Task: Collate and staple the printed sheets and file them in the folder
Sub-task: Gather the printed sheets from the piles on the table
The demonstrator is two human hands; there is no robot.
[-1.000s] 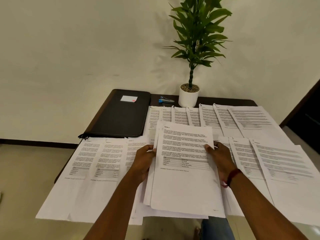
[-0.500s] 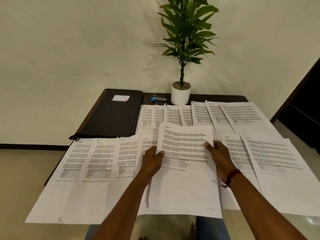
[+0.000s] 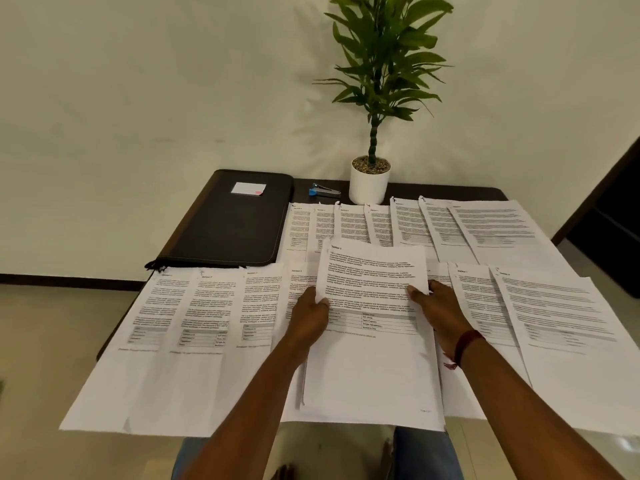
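Head view: left grip [image 3: 308,320] and right grip [image 3: 440,314], pinches on opposite stack [image 3: 372,370] edges; sheets [image 3: 194,327] close around.

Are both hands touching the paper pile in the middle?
Touching. The head view shows the left hand and right hand gripping the paper pile by its side edges.

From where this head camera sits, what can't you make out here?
All head view.
- Sheet count in the held stack, gripped by the left hand and right hand: hidden by its top sheet.
- Contents of the folder: hidden by its closed cover.
- Writing on the label: too small to read.
- Body text of the spread sheets: blurred.
- Top of the plant: cut off by the frame's upper edge.
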